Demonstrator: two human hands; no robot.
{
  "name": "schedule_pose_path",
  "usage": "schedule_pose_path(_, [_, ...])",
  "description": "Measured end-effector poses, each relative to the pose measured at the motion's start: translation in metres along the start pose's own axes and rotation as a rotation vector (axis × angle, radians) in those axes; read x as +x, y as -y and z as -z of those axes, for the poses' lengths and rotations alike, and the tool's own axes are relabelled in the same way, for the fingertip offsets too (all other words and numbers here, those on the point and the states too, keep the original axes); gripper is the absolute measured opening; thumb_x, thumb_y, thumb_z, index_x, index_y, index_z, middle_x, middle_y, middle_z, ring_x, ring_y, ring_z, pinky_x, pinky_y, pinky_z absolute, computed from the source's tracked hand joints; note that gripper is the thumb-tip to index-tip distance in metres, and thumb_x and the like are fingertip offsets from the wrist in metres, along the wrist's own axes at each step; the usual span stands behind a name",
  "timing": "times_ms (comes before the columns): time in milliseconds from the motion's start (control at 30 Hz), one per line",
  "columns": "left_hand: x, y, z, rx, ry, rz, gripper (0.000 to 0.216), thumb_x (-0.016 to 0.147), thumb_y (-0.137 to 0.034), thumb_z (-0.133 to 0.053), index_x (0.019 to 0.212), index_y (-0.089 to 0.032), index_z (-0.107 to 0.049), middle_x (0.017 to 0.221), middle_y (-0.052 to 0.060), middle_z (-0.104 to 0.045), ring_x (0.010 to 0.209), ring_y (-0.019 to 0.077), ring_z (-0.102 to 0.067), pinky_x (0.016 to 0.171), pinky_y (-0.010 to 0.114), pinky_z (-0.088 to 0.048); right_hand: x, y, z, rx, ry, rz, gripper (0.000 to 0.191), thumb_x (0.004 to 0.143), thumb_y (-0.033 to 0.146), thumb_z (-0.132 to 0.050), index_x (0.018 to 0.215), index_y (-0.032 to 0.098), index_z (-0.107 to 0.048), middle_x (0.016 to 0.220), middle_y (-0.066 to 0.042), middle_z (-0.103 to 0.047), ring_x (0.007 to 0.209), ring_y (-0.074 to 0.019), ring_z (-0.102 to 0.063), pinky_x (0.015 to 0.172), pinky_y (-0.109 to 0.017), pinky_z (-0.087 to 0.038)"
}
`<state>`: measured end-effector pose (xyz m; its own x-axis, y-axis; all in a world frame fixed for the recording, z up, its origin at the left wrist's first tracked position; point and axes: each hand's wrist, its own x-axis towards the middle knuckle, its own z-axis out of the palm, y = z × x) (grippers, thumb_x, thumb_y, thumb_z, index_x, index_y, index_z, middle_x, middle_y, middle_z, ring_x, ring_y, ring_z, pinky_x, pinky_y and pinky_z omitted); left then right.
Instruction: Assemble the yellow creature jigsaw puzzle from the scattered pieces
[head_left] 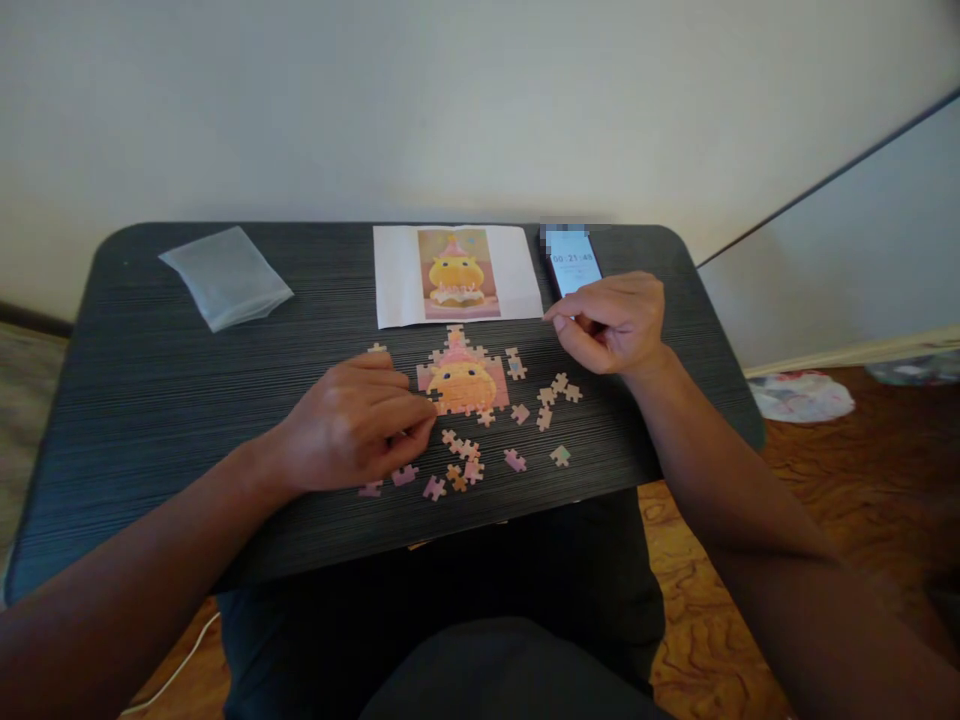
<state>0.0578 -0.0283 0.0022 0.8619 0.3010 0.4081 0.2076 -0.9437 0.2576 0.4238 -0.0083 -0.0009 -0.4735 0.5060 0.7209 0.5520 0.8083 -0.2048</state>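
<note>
My left hand [367, 420] is closed, with thumb and index finger pinched at the left edge of a partly assembled jigsaw puzzle [469, 385]; whatever is between the fingertips is hidden. The puzzle shows a yellow character in a pink hat. My right hand [619, 318] is loosely curled, its index finger stretched toward the lower right corner of a printed reference picture [459, 275]. Thumb and index are apart, and no object shows in that hand. Below the puzzle lie loose pieces, among them a purple one [515, 460] and an orange one [456, 478].
A phone [574, 258] with a running timer lies behind my right hand. At the table's [180, 400] back left is a clear plastic bag [229, 280]. More puzzle pieces [546, 397] lie right of the puzzle. A wall rises behind the table; a white plastic bag [802, 397] is on the floor.
</note>
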Motion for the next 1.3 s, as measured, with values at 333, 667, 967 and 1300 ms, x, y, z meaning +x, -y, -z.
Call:
schedule_pose_path(333, [-0.027, 0.060, 0.008, 0.044, -0.410, 0.450, 0.007, 0.092, -0.027, -0.081, 0.089, -0.022, -0.084, 0.051, -0.008, -0.053, 0.042, 0.0069, -0.044, 0.045, 0.026, -0.030, -0.009, -0.005, -0.012, -0.059, 0.099, -0.063, 0.014, 0.090, 0.025, -0.066, 0.080, 0.026, -0.076, 0.061, 0.008, -0.067, 0.052, -0.0108, -0.060, 0.055, -0.029, -0.044])
schedule_pose_path(667, [-0.033, 0.079, -0.016, 0.148, -0.677, 0.548, 0.009, 0.090, -0.027, -0.077, 0.083, -0.022, -0.079, 0.049, -0.009, -0.046, 0.041, 0.0089, -0.039, 0.048, 0.029, -0.033, -0.020, -0.010, -0.025, -0.135, 0.052, 0.026, 0.009, 0.082, 0.023, -0.066, 0.078, 0.027, -0.073, 0.061, 0.006, -0.064, 0.052, -0.0137, -0.057, 0.058, -0.032, -0.046])
schedule_pose_path(967, [-0.035, 0.082, -0.021, 0.255, -0.537, 0.663, 0.018, 0.094, -0.030, -0.069, 0.080, -0.020, -0.076, 0.053, -0.004, -0.052, 0.053, 0.0136, -0.049, 0.060, 0.032, -0.038, -0.033, -0.016, -0.032, -0.109, 0.050, -0.008, 0.008, 0.080, 0.022, -0.067, 0.076, 0.024, -0.073, 0.061, 0.004, -0.065, 0.053, -0.0150, -0.058, 0.060, -0.032, -0.043])
schedule_pose_path(1300, [-0.032, 0.072, -0.016, 0.257, -0.402, 0.786, 0.018, 0.092, -0.030, -0.067, 0.078, -0.022, -0.074, 0.062, 0.002, -0.065, 0.059, 0.0179, -0.057, 0.063, 0.033, -0.040, -0.045, -0.015, -0.028, -0.124, 0.013, -0.109, 0.011, 0.083, 0.022, -0.067, 0.075, 0.025, -0.073, 0.058, 0.002, -0.064, 0.057, -0.0185, -0.062, 0.071, -0.035, -0.052])
